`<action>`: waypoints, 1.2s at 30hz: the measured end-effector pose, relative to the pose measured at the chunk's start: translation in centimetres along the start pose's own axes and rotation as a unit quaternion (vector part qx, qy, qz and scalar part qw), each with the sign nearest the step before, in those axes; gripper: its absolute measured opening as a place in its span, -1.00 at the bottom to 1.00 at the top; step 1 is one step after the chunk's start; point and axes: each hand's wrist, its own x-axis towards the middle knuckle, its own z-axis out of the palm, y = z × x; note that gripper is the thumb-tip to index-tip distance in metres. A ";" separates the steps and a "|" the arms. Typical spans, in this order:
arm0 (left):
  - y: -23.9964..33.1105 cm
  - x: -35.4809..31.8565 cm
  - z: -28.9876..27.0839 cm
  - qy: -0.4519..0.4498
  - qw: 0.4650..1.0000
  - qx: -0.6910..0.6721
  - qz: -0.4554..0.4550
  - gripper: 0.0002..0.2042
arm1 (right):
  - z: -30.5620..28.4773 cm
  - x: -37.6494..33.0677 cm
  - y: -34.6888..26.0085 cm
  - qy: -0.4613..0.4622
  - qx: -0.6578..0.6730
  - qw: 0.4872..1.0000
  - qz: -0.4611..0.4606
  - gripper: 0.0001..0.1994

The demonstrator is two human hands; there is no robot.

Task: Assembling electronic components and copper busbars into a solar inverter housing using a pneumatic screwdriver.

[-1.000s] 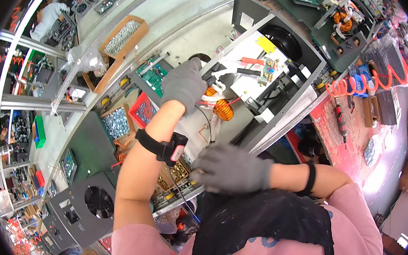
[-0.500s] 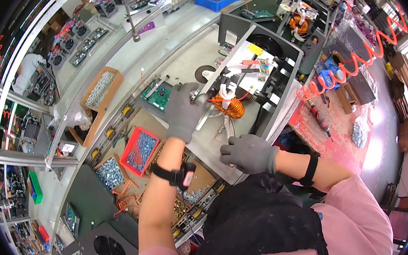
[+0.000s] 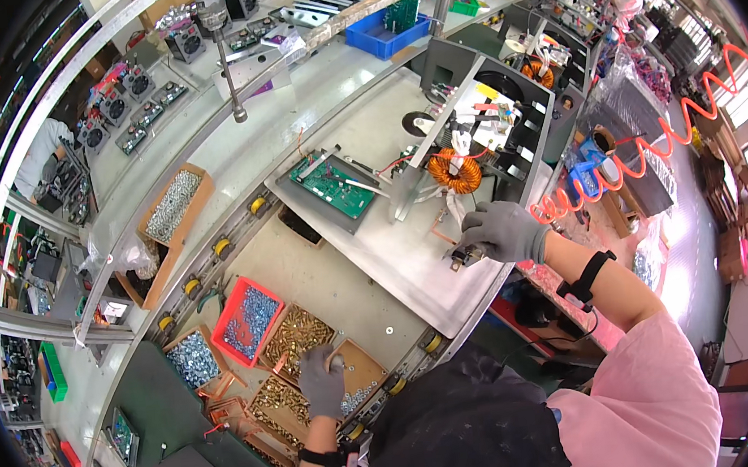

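The table carries a grey metal plate, and on it lie a green circuit board and, to the right, an orange coil in front of a dark open chassis. Below the plate, open bins hold fasteners: a red bin of silvery screws and a brown bin of brass parts.

The right hand, gloved in grey, rests at the plate's right edge, fingers clamped on a small metal part just below the coil. The left hand dips into a bin near the front edge, fingers pinched together, apparently on a screw, though it is too small to tell.

This looks like the fetching step: one hand steadies the part while the other picks a fastener. The next move likely calls for carrying it across to the held part.
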 end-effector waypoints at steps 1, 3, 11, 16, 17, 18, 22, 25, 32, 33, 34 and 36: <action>-0.4 -0.8 0.1 -0.003 1.000 0.000 -0.007 -0.80 | -1.0 0.5 -0.7 -0.019 -0.037 0.998 0.037 -0.73; -0.6 -2.0 0.2 -0.022 0.999 0.018 -0.035 -0.79 | 0.5 0.8 -3.5 0.049 -0.183 0.979 0.077 -0.60; 3.0 -1.8 1.8 -0.111 0.993 -0.009 -0.031 -0.80 | 17.5 2.3 -7.3 -0.054 0.062 0.973 0.214 -0.25; 2.9 -0.8 0.1 -0.219 0.971 0.021 -0.095 -0.64 | 19.9 1.5 -5.6 -0.026 0.009 0.980 0.198 -0.40; 4.0 -0.6 -0.7 -0.215 0.972 0.021 -0.086 -0.64 | 19.1 1.7 -4.7 -0.029 0.006 0.982 0.187 -0.40; 4.8 -0.8 -1.5 -0.194 0.975 0.023 -0.109 -0.63 | 18.6 1.7 -4.2 -0.035 0.007 0.984 0.177 -0.40; 3.7 -0.7 -1.9 -0.130 0.973 -0.029 -0.190 -0.66 | 18.5 1.0 -1.1 -0.012 -0.007 0.983 0.181 -0.41; 7.0 -0.8 -7.4 -0.160 0.930 0.137 -0.301 -0.63 | 17.0 0.3 1.6 0.003 0.002 0.982 0.190 -0.38; -18.6 -13.0 -7.6 -0.156 0.847 0.482 -0.160 -0.52 | 15.5 -1.8 10.4 -0.012 -0.063 0.972 0.226 -0.35; -18.2 -14.0 -8.7 -0.154 0.847 0.482 -0.162 -0.52 | 15.2 -2.0 11.6 -0.009 -0.063 0.973 0.224 -0.35; -17.2 -14.8 -9.7 -0.242 0.822 0.486 -0.174 -0.54 | 14.8 -2.2 12.8 -0.011 -0.057 0.969 0.240 -0.36; -17.1 -15.4 -9.4 -0.328 0.789 0.480 -0.200 -0.54 | 15.1 -1.1 15.5 -0.016 -0.049 0.969 0.242 -0.37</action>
